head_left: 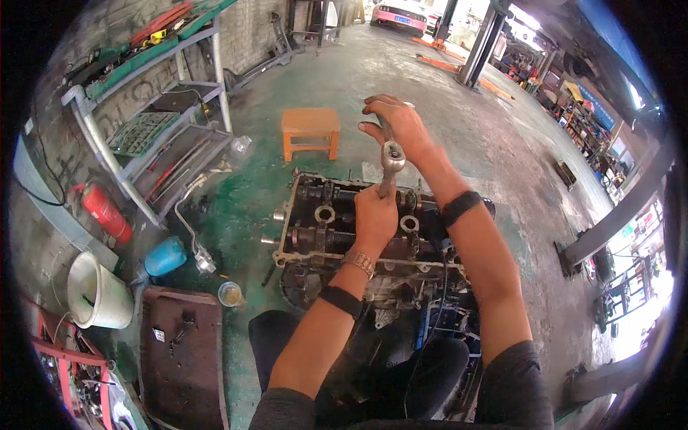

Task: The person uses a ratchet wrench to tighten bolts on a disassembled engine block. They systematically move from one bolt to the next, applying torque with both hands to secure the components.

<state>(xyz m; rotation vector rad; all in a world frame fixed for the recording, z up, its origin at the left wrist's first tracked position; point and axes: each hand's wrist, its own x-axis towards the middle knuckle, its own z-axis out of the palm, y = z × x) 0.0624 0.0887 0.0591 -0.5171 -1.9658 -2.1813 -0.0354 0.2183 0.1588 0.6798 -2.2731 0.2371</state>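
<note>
A dark grey metal engine cylinder head (344,229) is seen lying on the green-painted concrete floor (251,193), and all positions are given relative to it. Well to its left, a white plastic bucket (97,290), a red fire extinguisher (106,213) and a blue canister (165,256) are noted; a grey metal shelf rack (154,122) stands beyond these. Beyond the cylinder head, an orange square stool (310,131) is observed. Over its middle, the left hand (375,215) is closed in a fist around the lower shaft of a silver metal ratchet wrench (391,161), which stands nearly upright above the cylinder head. Just above and to the right, the right hand (398,125) is wrapped loosely over the wrench's upper handle, fingers curled.
</note>
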